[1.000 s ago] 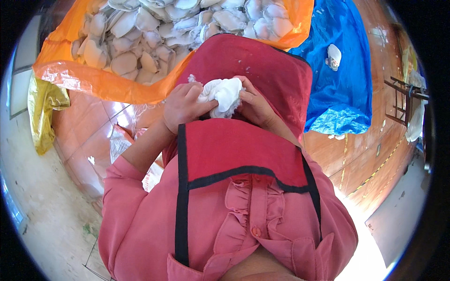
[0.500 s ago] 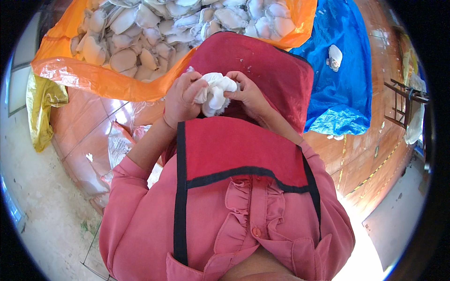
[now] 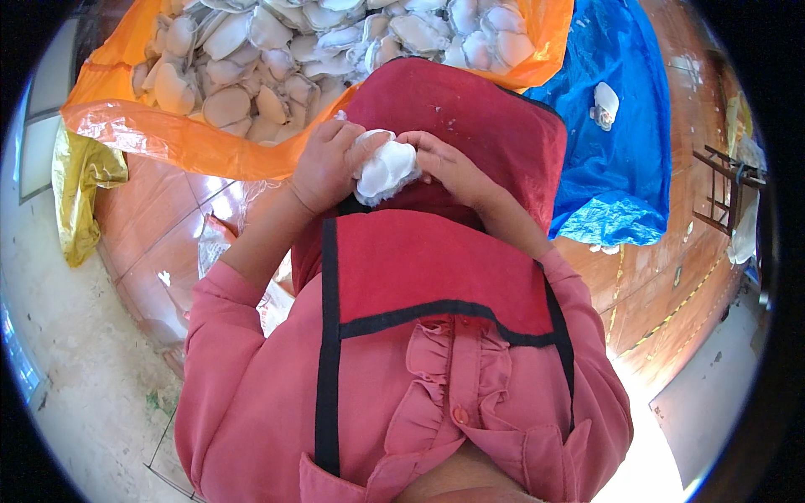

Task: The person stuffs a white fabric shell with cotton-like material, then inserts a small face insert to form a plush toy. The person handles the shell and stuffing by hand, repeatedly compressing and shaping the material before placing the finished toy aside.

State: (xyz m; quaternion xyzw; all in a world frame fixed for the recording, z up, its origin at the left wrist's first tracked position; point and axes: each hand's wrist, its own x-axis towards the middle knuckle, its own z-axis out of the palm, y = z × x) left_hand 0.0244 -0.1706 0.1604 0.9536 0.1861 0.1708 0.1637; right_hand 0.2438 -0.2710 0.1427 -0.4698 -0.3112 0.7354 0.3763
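Observation:
Over my lap I hold a white, rounded fabric piece with grey fuzzy edges [image 3: 386, 171] between both hands. My left hand [image 3: 325, 168] is closed on its left side, thumb lying over the upper edge. At the upper right edge, the fingers of my right hand [image 3: 447, 167] are bent against the same piece; their tips are partly hidden. A smooth white face of the piece is turned up, with fuzz showing along its lower rim. Beneath the hands spreads a red apron with black trim [image 3: 470, 113].
Ahead on the left, an orange plastic sheet [image 3: 193, 144] holds a heap of similar white pieces [image 3: 277, 63]. To the right, one white piece [image 3: 605, 106] lies on a blue plastic sheet [image 3: 625, 163]. A yellow bag [image 3: 77, 193] is at far left, a dark metal frame [image 3: 719, 189] at far right.
The white piece was bunched and folded between my fingers; now it is flatter, its smooth face showing. My right hand has shifted slightly left along it.

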